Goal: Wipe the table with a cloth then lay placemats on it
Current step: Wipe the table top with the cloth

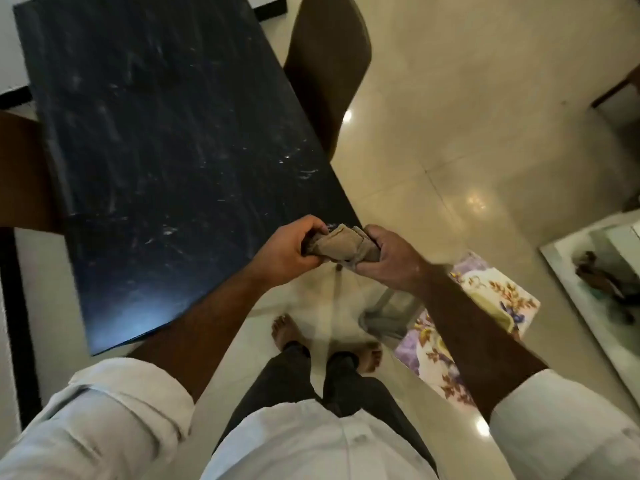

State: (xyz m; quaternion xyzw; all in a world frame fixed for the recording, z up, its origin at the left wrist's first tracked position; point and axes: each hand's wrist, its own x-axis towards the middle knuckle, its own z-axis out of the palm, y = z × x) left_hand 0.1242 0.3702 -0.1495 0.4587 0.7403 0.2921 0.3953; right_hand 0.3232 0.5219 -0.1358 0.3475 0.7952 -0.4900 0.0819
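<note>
A bunched brown cloth [341, 244] is stretched between my two hands, just off the near right corner of the table. My left hand [289, 247] grips its left end and my right hand [388, 254] grips its right end. The table [166, 150] has a dark marbled top with pale streaks and lies to the left and ahead of my hands. Floral sheets that look like placemats [485, 292] lie on a low stool below my right forearm, partly hidden by the arm.
A brown chair [329, 71] stands at the table's right side. Another brown seat [20, 171] sits at the left edge. A glass-topped unit [602, 278] is at the far right. My bare feet stand on the glossy cream tile floor [467, 116].
</note>
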